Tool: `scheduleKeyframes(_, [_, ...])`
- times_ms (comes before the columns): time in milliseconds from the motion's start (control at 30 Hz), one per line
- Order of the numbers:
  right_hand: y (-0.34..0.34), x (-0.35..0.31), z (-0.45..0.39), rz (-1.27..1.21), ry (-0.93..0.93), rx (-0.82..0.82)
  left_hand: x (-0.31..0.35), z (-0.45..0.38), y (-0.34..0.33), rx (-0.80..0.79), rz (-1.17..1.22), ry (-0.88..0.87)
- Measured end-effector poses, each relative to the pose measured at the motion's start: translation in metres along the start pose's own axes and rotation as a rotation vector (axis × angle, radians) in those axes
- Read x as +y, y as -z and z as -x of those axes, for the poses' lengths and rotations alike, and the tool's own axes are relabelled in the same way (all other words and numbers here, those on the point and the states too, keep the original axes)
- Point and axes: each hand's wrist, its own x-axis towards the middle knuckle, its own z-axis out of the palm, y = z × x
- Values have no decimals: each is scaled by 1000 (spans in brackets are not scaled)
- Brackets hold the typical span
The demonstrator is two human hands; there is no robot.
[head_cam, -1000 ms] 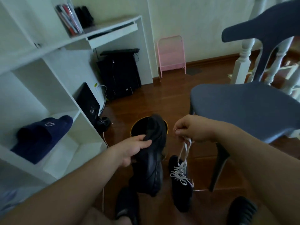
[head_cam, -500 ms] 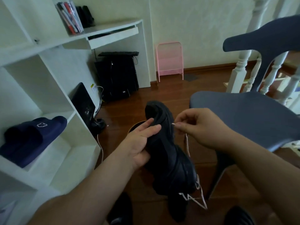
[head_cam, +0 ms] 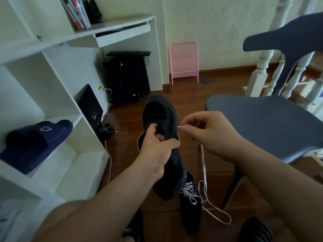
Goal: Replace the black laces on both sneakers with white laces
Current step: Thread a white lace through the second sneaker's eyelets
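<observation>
My left hand (head_cam: 157, 145) grips a black sneaker (head_cam: 161, 117) by its upper and holds it in the air with the opening towards me. My right hand (head_cam: 208, 131) pinches the tip of a loose white lace (head_cam: 203, 165) right beside the sneaker's right edge. The lace hangs down from my fingers and loops on the floor. A second black sneaker (head_cam: 190, 210) lies on the floor below, with a white lace (head_cam: 189, 193) threaded through it.
A grey-blue chair (head_cam: 262, 119) stands close on the right. White shelving (head_cam: 52, 105) with navy slippers (head_cam: 35, 142) fills the left. A round black bin (head_cam: 139, 142) sits behind the held sneaker. Dark slippers (head_cam: 255, 231) lie at the bottom edge.
My left hand lifted the sneaker up from the floor and closed its fingers round the upper. My right hand brought the lace tip up to the sneaker's side.
</observation>
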Motion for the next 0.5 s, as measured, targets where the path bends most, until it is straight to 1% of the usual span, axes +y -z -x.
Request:
scheduleKeyframes(67, [-2, 0, -2, 16, 6, 15, -4, 3, -1, -46, -116, -80])
scheduleKeyframes(133, [-6, -1, -3, 45, 15, 42, -7, 9, -4, -54, -215, -174])
scheduleKeyframes(267, [-13, -3, -4, 156, 22, 104, -11, 17, -10, -70, -316, -310])
scheduleKeyframes(400, [-14, -3, -6, 173, 3, 141, -12, 17, -11, -50, -371, -392])
scheduleKeyframes(500, [-14, -3, -6, 146, -1, 147, -10, 20, -12, -67, -371, -410])
